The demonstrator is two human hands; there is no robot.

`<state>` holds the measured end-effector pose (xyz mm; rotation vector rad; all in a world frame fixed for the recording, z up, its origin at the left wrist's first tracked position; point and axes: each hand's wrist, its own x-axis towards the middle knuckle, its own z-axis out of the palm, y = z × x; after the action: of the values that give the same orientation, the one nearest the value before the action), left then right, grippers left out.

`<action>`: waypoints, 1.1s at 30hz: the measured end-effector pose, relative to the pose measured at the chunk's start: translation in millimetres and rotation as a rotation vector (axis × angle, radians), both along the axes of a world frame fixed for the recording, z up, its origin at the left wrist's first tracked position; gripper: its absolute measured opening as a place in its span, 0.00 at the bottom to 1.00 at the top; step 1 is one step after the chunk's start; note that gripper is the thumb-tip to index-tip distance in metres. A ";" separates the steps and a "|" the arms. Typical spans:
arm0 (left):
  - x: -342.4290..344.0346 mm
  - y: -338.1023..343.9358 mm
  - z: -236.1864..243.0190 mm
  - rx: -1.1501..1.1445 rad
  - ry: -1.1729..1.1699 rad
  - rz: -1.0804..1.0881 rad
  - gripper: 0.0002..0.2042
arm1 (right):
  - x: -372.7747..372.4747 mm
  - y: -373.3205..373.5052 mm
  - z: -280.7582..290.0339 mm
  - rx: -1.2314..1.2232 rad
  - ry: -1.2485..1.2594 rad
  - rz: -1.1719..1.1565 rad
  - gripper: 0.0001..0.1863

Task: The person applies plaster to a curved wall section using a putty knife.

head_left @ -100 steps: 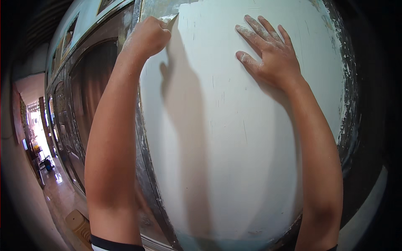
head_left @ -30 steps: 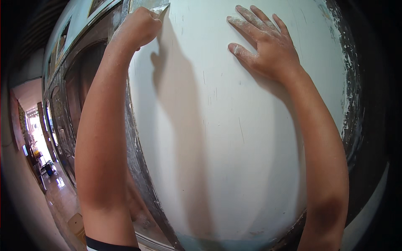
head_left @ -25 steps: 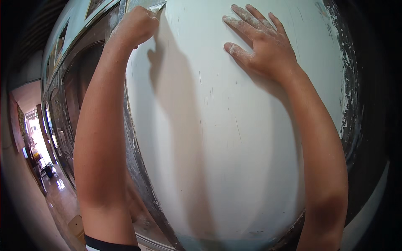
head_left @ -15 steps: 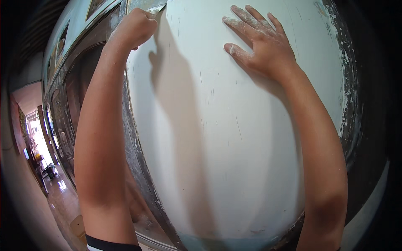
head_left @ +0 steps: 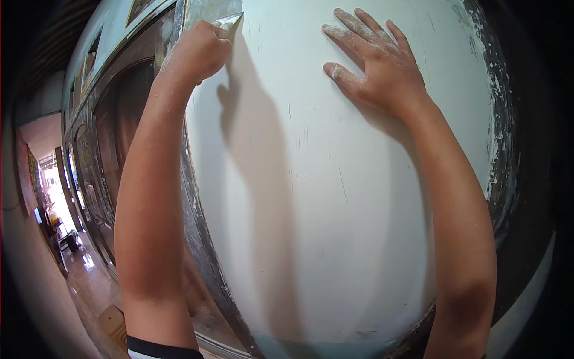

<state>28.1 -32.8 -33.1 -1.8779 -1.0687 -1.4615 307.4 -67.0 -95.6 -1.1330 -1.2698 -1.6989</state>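
My left hand (head_left: 203,51) is closed round a putty knife (head_left: 232,21), whose handle is hidden in the fist. The knife's thin blade meets the upper left part of a white panel (head_left: 323,239). Whitish powder or paste lies on the blade. My right hand (head_left: 379,66) rests on the panel's upper right, fingers spread, with white dust on them. Thin dark scratches run down the panel between my arms, and the left arm's shadow falls across it.
A dark, worn frame (head_left: 206,239) borders the panel on the left, and a dark edge with flaking white paint (head_left: 496,119) on the right. Further left are dark door panels (head_left: 122,113), a shiny floor (head_left: 89,281) and a tan plastic stool (head_left: 112,320).
My left hand has moved slightly down and to the right with the putty knife, uncovering more of the bare strip above it. The right hand keeps its place on the panel.
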 end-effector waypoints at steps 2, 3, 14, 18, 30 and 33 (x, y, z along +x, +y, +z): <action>0.3 0.0 0.8 0.004 -0.009 -0.003 0.09 | 0.2 0.3 0.0 0.007 -0.003 0.004 0.32; 0.0 -0.3 1.1 0.009 -0.020 -0.005 0.08 | 0.0 0.7 0.2 0.005 -0.003 0.001 0.32; 3.4 -9.6 16.4 -0.018 -0.003 -0.008 0.13 | -2.8 -1.4 -3.1 -0.004 0.018 0.021 0.31; 4.1 -6.9 27.0 -0.008 0.007 0.022 0.14 | -2.0 -1.6 -1.7 0.008 -0.003 0.015 0.31; -2.3 -1.2 10.4 0.003 -0.029 -0.029 0.08 | -1.5 0.2 -1.1 -0.003 -0.005 0.037 0.31; -4.4 0.5 7.4 -0.019 -0.015 0.023 0.12 | -2.1 -1.2 -2.2 0.007 0.003 0.021 0.31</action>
<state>23.7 -32.3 -25.6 -1.8649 -1.1112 -1.4596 305.4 -68.2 -97.7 -1.1140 -1.2693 -1.6846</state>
